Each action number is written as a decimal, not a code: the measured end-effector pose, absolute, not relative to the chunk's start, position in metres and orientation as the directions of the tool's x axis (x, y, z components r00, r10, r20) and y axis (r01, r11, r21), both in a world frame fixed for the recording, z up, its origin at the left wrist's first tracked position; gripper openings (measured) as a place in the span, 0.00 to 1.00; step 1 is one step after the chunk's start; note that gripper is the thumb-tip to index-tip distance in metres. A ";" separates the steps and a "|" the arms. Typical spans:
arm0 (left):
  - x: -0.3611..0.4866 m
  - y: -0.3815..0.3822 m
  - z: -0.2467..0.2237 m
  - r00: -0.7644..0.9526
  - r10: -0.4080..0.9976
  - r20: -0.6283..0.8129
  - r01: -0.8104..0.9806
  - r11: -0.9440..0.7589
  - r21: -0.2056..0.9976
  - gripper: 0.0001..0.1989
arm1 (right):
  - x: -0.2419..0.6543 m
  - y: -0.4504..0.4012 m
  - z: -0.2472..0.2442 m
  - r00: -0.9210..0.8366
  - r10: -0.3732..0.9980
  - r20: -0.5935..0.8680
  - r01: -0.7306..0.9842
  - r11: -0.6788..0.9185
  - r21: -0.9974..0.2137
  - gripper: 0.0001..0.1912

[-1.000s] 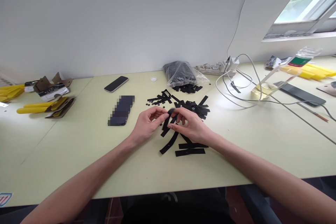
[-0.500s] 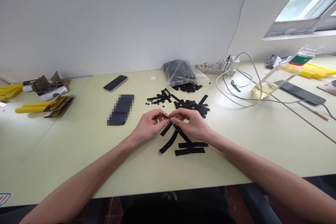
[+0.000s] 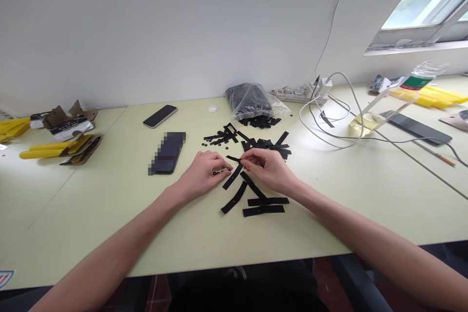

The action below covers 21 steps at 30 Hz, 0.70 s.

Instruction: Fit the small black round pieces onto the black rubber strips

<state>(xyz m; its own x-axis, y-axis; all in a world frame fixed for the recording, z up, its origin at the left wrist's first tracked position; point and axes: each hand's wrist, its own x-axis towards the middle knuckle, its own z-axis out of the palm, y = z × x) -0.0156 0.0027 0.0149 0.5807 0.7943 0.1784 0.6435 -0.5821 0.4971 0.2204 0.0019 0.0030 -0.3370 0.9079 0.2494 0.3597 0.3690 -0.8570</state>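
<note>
My right hand [image 3: 268,168] pinches a narrow black strip [image 3: 233,158] between thumb and fingertips, its free end pointing left. My left hand [image 3: 204,173] is just left of it, thumb and forefinger brought together; whatever sits at their tips is too small to make out. Small black rings [image 3: 218,173] show in the gap between that thumb and finger. Below the hands lie several loose black strips [image 3: 234,198], some with a small hole or dot midway. Behind my right hand is a heap of black strips [image 3: 281,145].
Farther back are a smaller pile of black pieces [image 3: 221,135] and a clear plastic bag [image 3: 252,100] of black pieces. Phones [image 3: 160,116] lie on the left. To the right are white cables [image 3: 331,142], a power strip [image 3: 298,95] and a tilted bottle [image 3: 419,80].
My left hand has let go of the black strip and moved slightly down and left, toward the small rings. My right hand keeps its pinch on the strip, whose left end is now free.
</note>
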 end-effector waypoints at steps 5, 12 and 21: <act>-0.016 0.005 0.014 0.576 0.803 0.156 0.659 -0.569 0.492 0.10 | 0.221 0.001 0.002 -0.386 0.892 0.234 0.328 0.370 -0.869 0.09; -0.005 -0.002 0.017 0.415 0.900 0.133 0.439 -0.326 0.837 0.11 | 0.219 -0.004 0.005 -0.486 0.852 0.194 0.321 0.380 -0.867 0.08; -0.002 -0.007 0.017 0.379 0.916 0.130 0.339 -0.268 0.902 0.10 | 0.218 -0.002 0.002 -0.411 0.887 0.210 0.294 0.347 -0.891 0.10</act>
